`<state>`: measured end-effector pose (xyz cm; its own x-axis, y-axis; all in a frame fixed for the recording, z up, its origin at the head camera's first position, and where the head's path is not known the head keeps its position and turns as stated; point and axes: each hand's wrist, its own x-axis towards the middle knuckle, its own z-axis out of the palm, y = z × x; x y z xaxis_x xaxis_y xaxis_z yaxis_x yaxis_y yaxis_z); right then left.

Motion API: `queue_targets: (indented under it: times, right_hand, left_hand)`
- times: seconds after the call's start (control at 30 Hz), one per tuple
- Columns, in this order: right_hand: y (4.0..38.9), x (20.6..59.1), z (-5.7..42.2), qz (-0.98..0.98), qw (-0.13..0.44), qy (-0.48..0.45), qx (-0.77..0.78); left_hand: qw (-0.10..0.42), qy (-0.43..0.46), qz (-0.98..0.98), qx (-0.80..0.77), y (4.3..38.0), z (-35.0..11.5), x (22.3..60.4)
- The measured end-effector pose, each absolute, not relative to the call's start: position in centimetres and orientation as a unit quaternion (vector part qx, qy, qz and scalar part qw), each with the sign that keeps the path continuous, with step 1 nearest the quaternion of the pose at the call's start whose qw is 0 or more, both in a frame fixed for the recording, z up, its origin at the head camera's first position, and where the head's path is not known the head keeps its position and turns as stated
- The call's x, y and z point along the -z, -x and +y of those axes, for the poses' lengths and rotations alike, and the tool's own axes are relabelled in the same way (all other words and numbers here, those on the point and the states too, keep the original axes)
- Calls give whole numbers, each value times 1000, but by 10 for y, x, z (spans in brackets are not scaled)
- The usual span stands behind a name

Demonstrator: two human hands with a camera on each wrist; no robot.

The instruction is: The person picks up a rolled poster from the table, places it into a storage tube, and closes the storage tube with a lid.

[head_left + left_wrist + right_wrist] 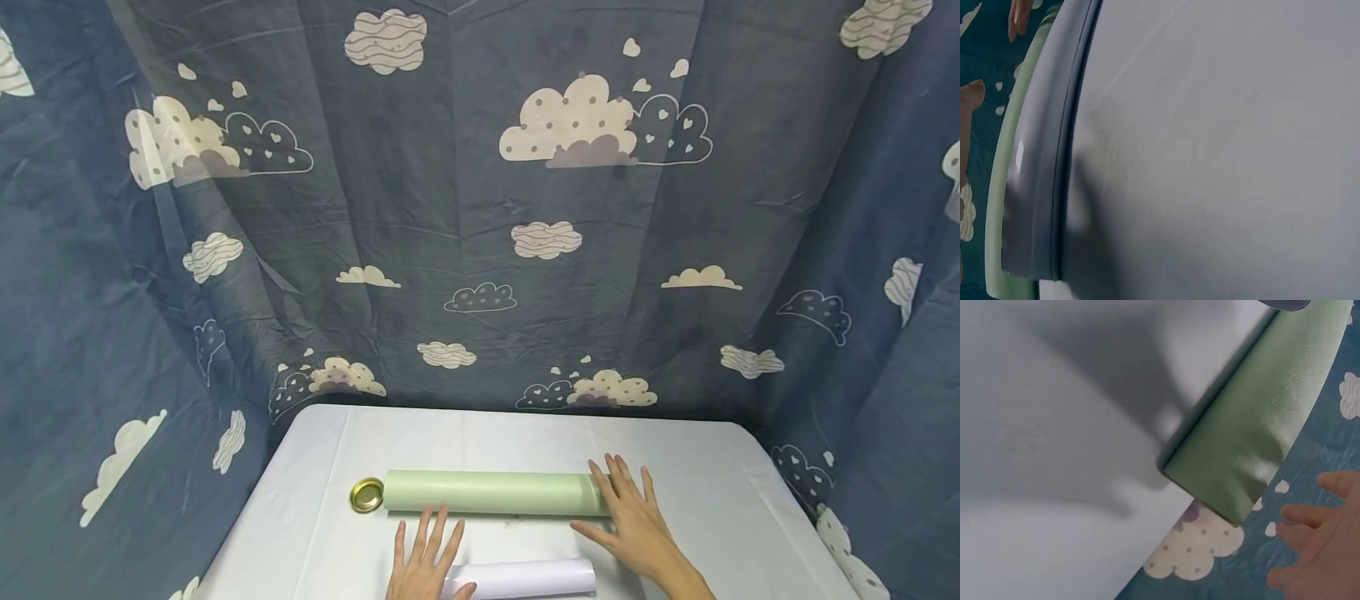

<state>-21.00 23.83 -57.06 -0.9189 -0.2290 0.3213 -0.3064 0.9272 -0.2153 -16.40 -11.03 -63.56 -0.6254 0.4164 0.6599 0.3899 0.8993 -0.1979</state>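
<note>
A pale green roll lies crosswise on the white table. Nearer the person is a shorter, pale lilac roll, roughly parallel to it. With fingers spread, the left hand is over the lilac roll's left end, partly hiding it; contact cannot be told. The right hand, also spread, has its fingertips at the green roll's right end. In the left wrist view the lilac roll lies in front of the green one. The right wrist view has the right hand beside the green roll's end.
A small round gold dish or lid sits by the green roll's left end. The white table has rounded far corners. Dark blue cloud-printed cloth hangs behind it and along both sides.
</note>
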Motion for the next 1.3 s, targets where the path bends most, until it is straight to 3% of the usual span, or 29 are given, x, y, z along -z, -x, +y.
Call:
queue_targets:
  times: [0.4,0.63,0.87,1.17,1.3]
  right_hand:
    - [227,576,226,-968,144,-162,-128]
    - [235,582,221,-965,149,-174,-132]
    - [242,590,215,-952,196,-204,-115]
    - [250,602,210,-953,161,-221,-132]
    - [253,604,209,-948,173,-235,-124]
  left_hand:
    - [378,262,-886,-55,162,-83,646]
    - [324,271,-901,-95,149,-76,651]
    - [358,290,-884,-79,155,-75,670]
    - [356,311,-878,-76,154,-77,685]
    - [356,308,-880,-55,155,-75,688]
